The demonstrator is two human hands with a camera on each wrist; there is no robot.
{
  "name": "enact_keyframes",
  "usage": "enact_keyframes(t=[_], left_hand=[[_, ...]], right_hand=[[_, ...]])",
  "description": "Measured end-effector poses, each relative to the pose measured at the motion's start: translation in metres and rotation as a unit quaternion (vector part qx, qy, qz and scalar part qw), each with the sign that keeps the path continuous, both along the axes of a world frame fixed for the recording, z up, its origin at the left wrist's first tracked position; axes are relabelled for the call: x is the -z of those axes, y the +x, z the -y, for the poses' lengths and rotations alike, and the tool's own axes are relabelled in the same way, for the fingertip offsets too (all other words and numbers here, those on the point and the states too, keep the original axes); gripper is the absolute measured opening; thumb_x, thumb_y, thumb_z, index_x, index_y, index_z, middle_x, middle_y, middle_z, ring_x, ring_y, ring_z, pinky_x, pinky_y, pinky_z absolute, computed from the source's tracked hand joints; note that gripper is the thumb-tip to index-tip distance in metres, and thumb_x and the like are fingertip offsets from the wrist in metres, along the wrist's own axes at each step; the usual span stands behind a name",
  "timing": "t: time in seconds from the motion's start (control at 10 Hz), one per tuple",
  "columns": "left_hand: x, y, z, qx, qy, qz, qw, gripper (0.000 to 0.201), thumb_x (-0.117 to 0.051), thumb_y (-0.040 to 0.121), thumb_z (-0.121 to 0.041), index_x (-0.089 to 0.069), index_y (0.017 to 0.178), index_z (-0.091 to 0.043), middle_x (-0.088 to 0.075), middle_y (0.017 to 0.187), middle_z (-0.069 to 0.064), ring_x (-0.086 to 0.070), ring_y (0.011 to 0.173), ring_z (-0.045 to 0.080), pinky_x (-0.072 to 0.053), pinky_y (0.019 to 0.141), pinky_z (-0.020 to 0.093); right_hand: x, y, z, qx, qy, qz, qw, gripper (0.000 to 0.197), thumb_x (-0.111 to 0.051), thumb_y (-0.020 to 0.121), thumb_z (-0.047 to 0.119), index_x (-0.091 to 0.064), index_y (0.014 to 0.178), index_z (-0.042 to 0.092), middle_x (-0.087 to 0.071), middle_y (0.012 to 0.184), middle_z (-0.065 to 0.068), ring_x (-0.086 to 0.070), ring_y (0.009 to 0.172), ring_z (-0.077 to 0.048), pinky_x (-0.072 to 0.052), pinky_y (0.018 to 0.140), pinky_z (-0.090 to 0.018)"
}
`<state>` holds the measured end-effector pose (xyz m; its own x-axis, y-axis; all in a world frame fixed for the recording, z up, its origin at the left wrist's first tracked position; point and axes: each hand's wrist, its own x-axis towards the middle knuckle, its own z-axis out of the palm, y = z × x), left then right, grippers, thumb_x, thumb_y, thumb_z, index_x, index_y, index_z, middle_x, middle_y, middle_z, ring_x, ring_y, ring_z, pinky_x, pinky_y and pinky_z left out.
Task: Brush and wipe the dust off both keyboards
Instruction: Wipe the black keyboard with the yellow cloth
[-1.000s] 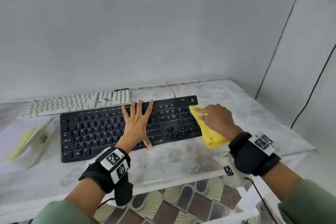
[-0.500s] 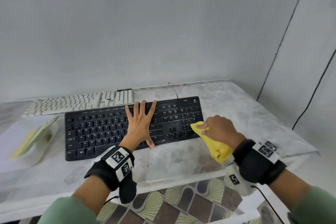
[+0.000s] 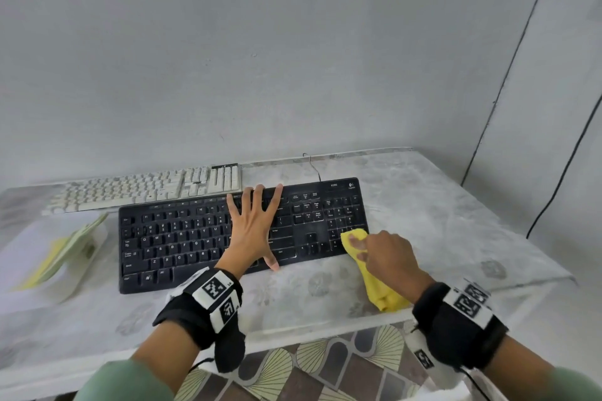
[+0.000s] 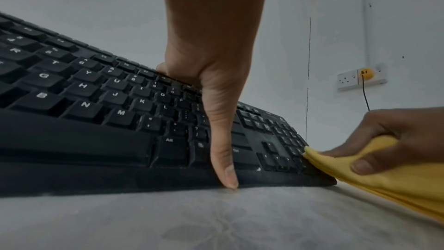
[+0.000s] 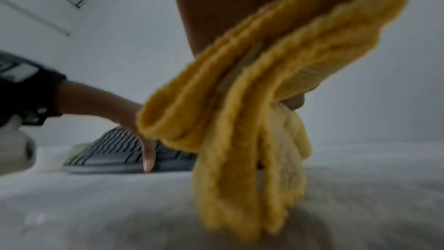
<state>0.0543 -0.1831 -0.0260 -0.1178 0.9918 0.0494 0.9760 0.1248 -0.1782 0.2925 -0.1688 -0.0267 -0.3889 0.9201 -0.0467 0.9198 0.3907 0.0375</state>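
Fingers (image 3: 250,202) of our left hand (image 3: 252,228) lie straight and spread, flat across the middle of the black full-size plastic keyboard (image 3: 182,238), with the thumb reaching down over its near edge so that the tip touches the pale grey, faintly flower-patterned tabletop (image 3: 423,205); the left wrist view shows that thumb tip planted on the surface right against the keyboard's front rim. Our right hand (image 3: 387,257) has its fingers and thumb curled round a bunched yellow knitted cloth (image 3: 381,290), pinching it near its front end. We press that front corner of the cloth onto the near right corner of the black keyboard, by the number pad, while the rest of the cloth trails back under the hand and onto the tabletop. We see the second keyboard, an off-white plastic one (image 3: 146,187), lying behind the black one toward the left, close to the grey wall (image 3: 293,58), with its right end just beside the black keyboard's far edge. Left of the black keyboard sits a white and pale green flat object (image 3: 70,247) that we cannot identify. On the wall at the right, the left wrist view shows a white socket strip (image 4: 361,79) with a yellow plug in it
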Motion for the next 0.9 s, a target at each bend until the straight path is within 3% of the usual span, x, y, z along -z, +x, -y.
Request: enact_keyframes(t=[0.1,0.2,0.5,0.6,0.7,0.8,0.9], left_hand=[[0.000,0.001,0.000,0.000,0.001,-0.002,1.000,0.151,-0.084,0.049,-0.061,0.023,0.148,-0.024,0.004,0.154,0.016,0.002,0.143,0.038,0.003,0.109,0.066],[0.000,0.001,0.001,-0.002,0.003,-0.006,1.000,0.151,-0.084,0.049,-0.062,0.023,0.148,-0.024,0.004,0.154,0.016,0.002,0.143,0.037,0.003,0.109,0.066],[0.000,-0.001,-0.001,-0.003,-0.009,0.000,1.000,0.151,-0.085,0.049,-0.060,0.024,0.148,-0.024,0.004,0.153,0.016,0.003,0.143,0.037,0.004,0.109,0.065],[0.000,-0.001,-0.002,-0.002,-0.007,0.000,1.000,0.151,-0.085,0.049,-0.060,0.024,0.147,-0.024,0.005,0.153,0.016,0.003,0.143,0.037,0.004,0.109,0.065],[0.001,0.000,-0.002,-0.003,-0.002,-0.002,1.000,0.151,-0.085,0.049,-0.060,0.024,0.148,-0.024,0.004,0.153,0.016,0.003,0.143,0.037,0.004,0.109,0.065],[0.001,0.001,0.001,-0.004,0.004,-0.003,1.000,0.151,-0.085,0.049,-0.060,0.024,0.148,-0.024,0.004,0.154,0.016,0.002,0.143,0.037,0.004,0.109,0.065],[0.000,0.001,0.000,-0.004,0.002,-0.001,1.000,0.151,-0.085,0.049,-0.059,0.023,0.148,-0.025,0.003,0.154,0.016,0.002,0.144,0.037,0.005,0.109,0.065]], right_hand=[[-0.019,0.002,-0.010,0.020,-0.002,-0.074,0.997,0.036,-0.047,0.096,0.031,-0.049,0.130,0.039,-0.059,0.121,-0.005,-0.056,0.110,-0.027,-0.043,0.084,-0.029],[-0.036,-0.009,-0.031,0.035,0.053,-0.139,0.988,0.037,-0.046,0.096,0.028,-0.048,0.133,0.037,-0.061,0.120,-0.006,-0.057,0.108,-0.028,-0.043,0.081,-0.029],[-0.001,-0.001,-0.013,-0.011,0.026,-0.019,0.999,0.039,-0.041,0.098,0.032,-0.039,0.137,0.037,-0.059,0.113,-0.007,-0.058,0.103,-0.027,-0.042,0.077,-0.029],[-0.007,0.007,-0.011,-0.003,-0.027,-0.044,0.999,0.038,-0.049,0.094,0.034,-0.048,0.132,0.039,-0.059,0.122,-0.005,-0.056,0.110,-0.025,-0.043,0.084,-0.028],[-0.026,-0.003,-0.025,0.011,0.006,-0.155,0.988,0.043,-0.055,0.092,0.035,-0.045,0.134,0.038,-0.057,0.128,-0.005,-0.053,0.116,-0.026,-0.041,0.087,-0.029],[-0.038,-0.027,-0.041,-0.040,0.062,-0.243,0.967,0.048,-0.054,0.093,0.032,-0.040,0.138,0.036,-0.043,0.144,0.001,-0.045,0.127,-0.022,-0.039,0.095,-0.031],[-0.029,-0.044,-0.044,-0.071,0.080,-0.149,0.983,0.045,-0.045,0.097,0.030,-0.034,0.141,0.034,-0.029,0.151,0.003,-0.052,0.119,-0.024,-0.044,0.089,-0.033]])
